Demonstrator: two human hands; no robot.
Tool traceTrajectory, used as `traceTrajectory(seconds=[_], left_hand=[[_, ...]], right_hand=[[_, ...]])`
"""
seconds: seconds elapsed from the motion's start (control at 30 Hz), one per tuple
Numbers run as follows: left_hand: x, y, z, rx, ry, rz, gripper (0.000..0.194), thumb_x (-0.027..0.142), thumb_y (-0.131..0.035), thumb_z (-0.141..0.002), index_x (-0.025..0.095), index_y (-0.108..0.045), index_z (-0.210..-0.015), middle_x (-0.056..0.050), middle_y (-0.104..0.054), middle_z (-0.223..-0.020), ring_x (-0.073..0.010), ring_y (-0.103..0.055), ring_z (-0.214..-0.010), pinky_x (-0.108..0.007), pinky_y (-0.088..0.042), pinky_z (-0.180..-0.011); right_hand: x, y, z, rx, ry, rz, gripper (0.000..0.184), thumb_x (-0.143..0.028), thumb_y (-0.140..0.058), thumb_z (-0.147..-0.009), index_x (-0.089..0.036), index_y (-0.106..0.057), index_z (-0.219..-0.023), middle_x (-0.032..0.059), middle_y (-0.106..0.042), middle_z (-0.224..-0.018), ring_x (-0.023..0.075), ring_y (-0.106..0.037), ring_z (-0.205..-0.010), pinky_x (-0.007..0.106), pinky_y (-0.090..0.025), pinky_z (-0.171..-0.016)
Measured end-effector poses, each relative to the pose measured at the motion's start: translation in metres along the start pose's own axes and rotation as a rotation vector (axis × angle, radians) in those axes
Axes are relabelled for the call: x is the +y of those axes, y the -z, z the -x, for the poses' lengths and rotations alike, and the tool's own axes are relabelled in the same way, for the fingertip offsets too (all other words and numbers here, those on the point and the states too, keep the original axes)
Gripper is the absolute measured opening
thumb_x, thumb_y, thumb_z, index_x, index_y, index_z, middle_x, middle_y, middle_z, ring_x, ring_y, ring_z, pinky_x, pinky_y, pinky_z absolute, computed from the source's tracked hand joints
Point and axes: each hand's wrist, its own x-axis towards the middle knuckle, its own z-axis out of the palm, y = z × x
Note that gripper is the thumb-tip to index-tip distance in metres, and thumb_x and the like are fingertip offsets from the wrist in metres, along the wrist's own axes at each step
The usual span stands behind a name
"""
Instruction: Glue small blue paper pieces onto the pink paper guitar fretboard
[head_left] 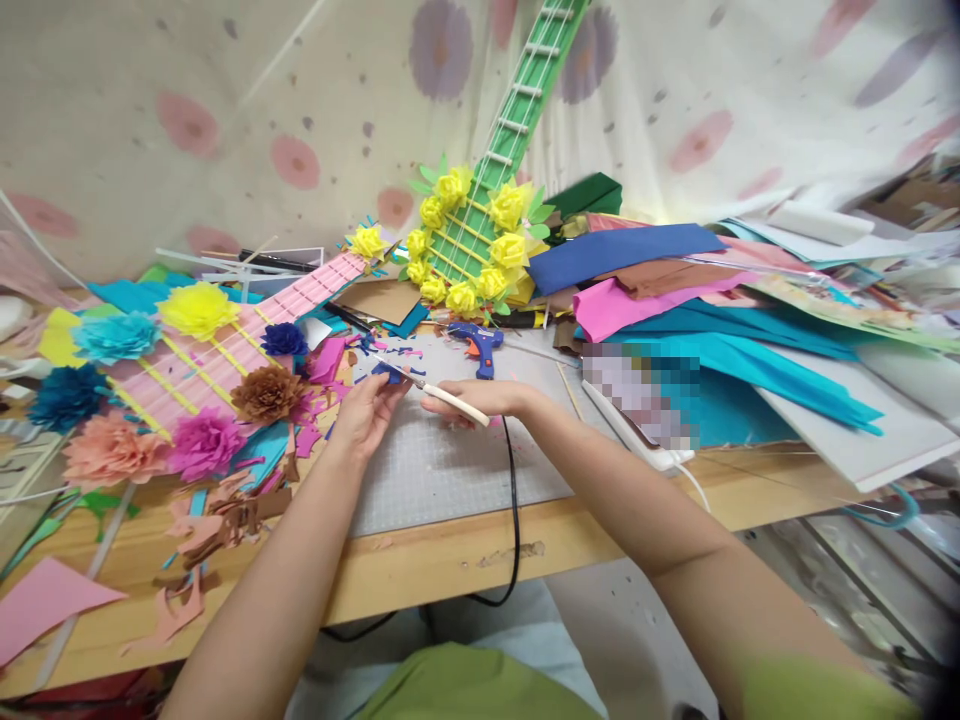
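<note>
Over the grey gridded cutting mat point(427, 490), my right hand point(491, 397) is closed on white-handled scissors point(456, 402). Their metal blades point left, across a small dark blue piece of paper point(391, 372). My left hand point(369, 412) pinches that paper between thumb and fingers. Whether the blades are cutting into it cannot be made out. Just beyond the hands lies a blue glue gun point(486, 345) with an orange trigger. Dark blue and pink paper scraps point(327, 358) are strewn near my left hand.
A pink paper guitar point(202, 375) with paper flowers lies left; a green one point(517, 130) with yellow roses leans behind. Folded coloured paper point(630, 250) is heaped right, beside a white-edged device point(637, 440). A black cable point(515, 500) hangs over the wooden table edge point(480, 560).
</note>
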Motion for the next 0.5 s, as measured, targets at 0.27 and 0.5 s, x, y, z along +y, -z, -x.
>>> traceTrajectory(seconds=[0.27,0.5], left_hand=[[-0.0059,-0.0007,-0.0033,0.034,0.056,0.073,0.015,0.002,-0.049,-0.075,0.011,-0.061,-0.070,-0.004,-0.068,-0.072,-0.0109,-0.066,-0.072,-0.024,-0.054,-0.082],[-0.0053,-0.0029,-0.0019,0.054,0.072,0.100,0.018,-0.001,-0.048,-0.075,0.010,-0.060,-0.067,-0.003,-0.067,-0.068,-0.0098,-0.065,-0.068,-0.024,-0.055,-0.079]], right_hand=[[-0.0006,-0.0038,-0.0033,0.028,-0.058,-0.075,0.046,-0.062,-0.052,-0.078,-0.017,-0.044,-0.078,-0.0047,-0.043,-0.056,0.0058,-0.039,-0.044,0.019,-0.033,-0.041],[-0.0007,-0.0060,-0.0008,0.075,-0.103,-0.094,0.052,-0.067,-0.054,-0.074,-0.017,-0.045,-0.086,-0.0048,-0.046,-0.058,0.0053,-0.040,-0.043,0.019,-0.033,-0.040]])
